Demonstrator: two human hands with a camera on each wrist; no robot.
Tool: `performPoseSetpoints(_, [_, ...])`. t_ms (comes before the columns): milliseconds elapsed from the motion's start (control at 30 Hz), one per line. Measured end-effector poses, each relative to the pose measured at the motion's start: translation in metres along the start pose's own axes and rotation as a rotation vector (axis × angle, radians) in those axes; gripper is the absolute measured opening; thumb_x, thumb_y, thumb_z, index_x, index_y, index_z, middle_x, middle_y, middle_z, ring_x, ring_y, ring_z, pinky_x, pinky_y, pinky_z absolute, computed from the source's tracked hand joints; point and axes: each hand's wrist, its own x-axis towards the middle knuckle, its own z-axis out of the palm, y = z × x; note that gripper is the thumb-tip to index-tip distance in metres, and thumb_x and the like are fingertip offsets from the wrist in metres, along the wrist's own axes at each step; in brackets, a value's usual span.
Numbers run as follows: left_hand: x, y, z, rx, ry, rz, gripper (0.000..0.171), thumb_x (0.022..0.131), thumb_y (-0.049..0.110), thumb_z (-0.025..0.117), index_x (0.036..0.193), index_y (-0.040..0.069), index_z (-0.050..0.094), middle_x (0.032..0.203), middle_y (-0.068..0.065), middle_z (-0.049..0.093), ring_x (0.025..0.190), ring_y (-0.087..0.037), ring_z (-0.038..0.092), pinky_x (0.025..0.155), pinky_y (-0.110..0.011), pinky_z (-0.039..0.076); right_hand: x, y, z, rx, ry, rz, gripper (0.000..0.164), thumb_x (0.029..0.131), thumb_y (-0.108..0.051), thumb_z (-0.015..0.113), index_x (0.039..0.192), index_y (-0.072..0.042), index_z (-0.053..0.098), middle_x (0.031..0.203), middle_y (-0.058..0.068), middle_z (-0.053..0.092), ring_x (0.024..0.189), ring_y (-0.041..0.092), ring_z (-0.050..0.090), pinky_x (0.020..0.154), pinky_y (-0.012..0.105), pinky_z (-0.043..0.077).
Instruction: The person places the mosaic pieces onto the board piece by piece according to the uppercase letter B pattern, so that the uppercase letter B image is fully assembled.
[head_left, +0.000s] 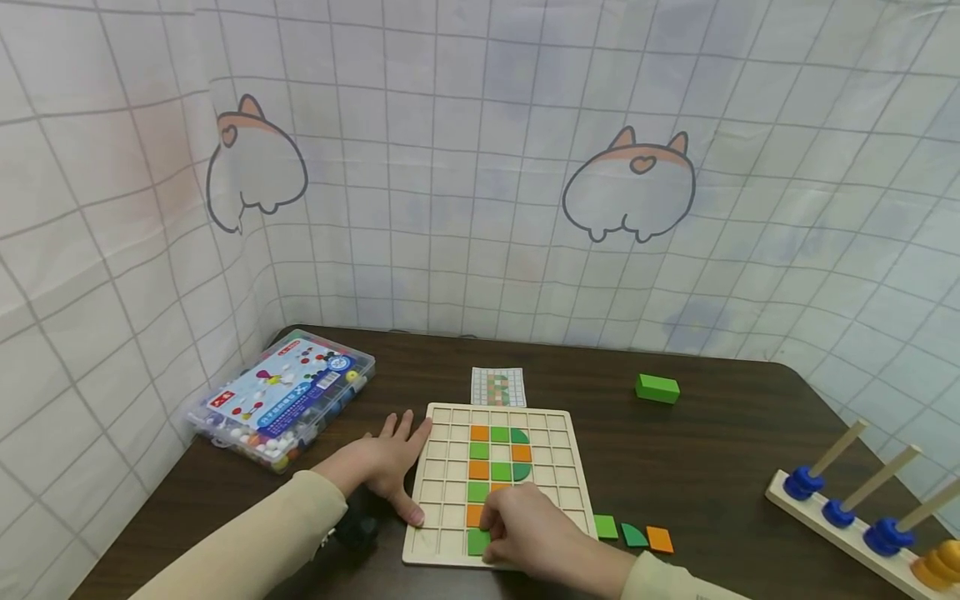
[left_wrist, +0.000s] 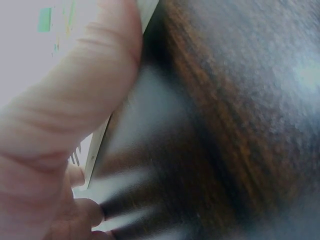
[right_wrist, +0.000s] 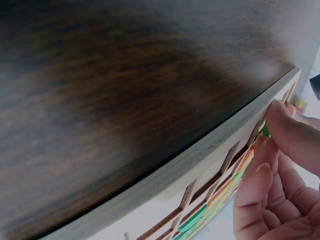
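A wooden grid board (head_left: pixel 555 483) lies on the table with orange squares (head_left: pixel 521 453), light green squares (head_left: pixel 500 434) and dark green quarter-circle tiles (head_left: pixel 521 472) set in its cells. My left hand (head_left: pixel 386 462) rests at the board's left edge, fingers spread, its thumb over the rim. Low on the board, my right hand (head_left: pixel 528 525) has thumb and curled fingers pinching a light green square tile (head_left: pixel 477 542) in the bottom of the column. Between those fingertips a sliver of the green tile (right_wrist: pixel 266 130) shows in the right wrist view. The right hand covers some cells.
Right of the board lie a green square (head_left: pixel 605 527), a quarter-circle (head_left: pixel 633 535) and an orange square (head_left: pixel 660 540). A pattern card (head_left: pixel 498 387) sits behind it. Also around are a green block (head_left: pixel 657 389), a plastic case (head_left: pixel 285 400) and a peg stand (head_left: pixel 847 533).
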Motion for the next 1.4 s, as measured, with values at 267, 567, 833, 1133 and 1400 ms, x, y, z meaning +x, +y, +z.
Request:
performPoseSetpoints(267, [-0.007, 0.005, -0.005, 0.002, 0.008, 0.0, 0.134, 0.068, 0.053, 0.091, 0.163, 0.003, 0.011, 0.169, -0.03, 0.005, 0.156, -0.053, 0.006, 0.117, -0.074, 0.02, 0.001, 0.001, -0.001, 0.006, -0.019, -0.006, 0.022, 0.072, -0.007, 0.092, 0.08, -0.009, 0.071, 0.068, -0.008, 0.067, 0.061, -0.007, 0.053, 0.059, 0.016, 0.048])
performPoseSetpoints(567, [0.004, -0.003, 0.002, 0.012, 0.007, -0.004, 0.138, 0.065, 0.061, 0.09, 0.164, 0.006, 0.009, 0.17, -0.028, 0.003, 0.156, -0.052, 0.005, 0.117, -0.074, 0.019, 0.001, -0.002, 0.002, -0.003, 0.019, -0.037, 0.014, 0.082, -0.011, 0.086, 0.076, -0.01, 0.073, 0.067, -0.009, 0.067, 0.06, -0.008, 0.049, 0.057, 0.014, 0.046])
performPoseSetpoints(833, [0.007, -0.005, 0.003, 0.003, -0.006, -0.005, 0.141, 0.065, 0.064, 0.087, 0.165, 0.009, 0.005, 0.17, -0.028, 0.0, 0.156, -0.052, 0.002, 0.117, -0.075, 0.018, 0.004, -0.003, 0.004, -0.085, 0.024, -0.036, 0.015, 0.084, -0.007, 0.083, 0.075, -0.011, 0.072, 0.066, -0.01, 0.065, 0.06, -0.007, 0.048, 0.058, 0.014, 0.045])
performPoseSetpoints(1133, [-0.008, 0.004, 0.0, 0.017, 0.023, 0.015, 0.135, 0.069, 0.054, 0.092, 0.163, 0.003, 0.01, 0.169, -0.03, 0.005, 0.156, -0.051, 0.007, 0.116, -0.072, 0.023, 0.001, -0.003, 0.007, -0.085, 0.029, -0.038, 0.013, 0.083, -0.008, 0.084, 0.079, -0.011, 0.072, 0.068, -0.008, 0.068, 0.061, -0.008, 0.052, 0.058, 0.014, 0.046])
performPoseSetpoints(1400, [-0.006, 0.002, 0.0, 0.012, 0.008, 0.018, 0.135, 0.069, 0.053, 0.092, 0.163, 0.002, 0.009, 0.169, -0.03, 0.004, 0.156, -0.052, 0.006, 0.117, -0.073, 0.021, -0.008, 0.002, -0.013, 0.093, 0.032, -0.014, 0.005, 0.089, -0.005, 0.078, 0.088, -0.006, 0.073, 0.079, -0.002, 0.074, 0.07, -0.003, 0.061, 0.065, 0.018, 0.051])
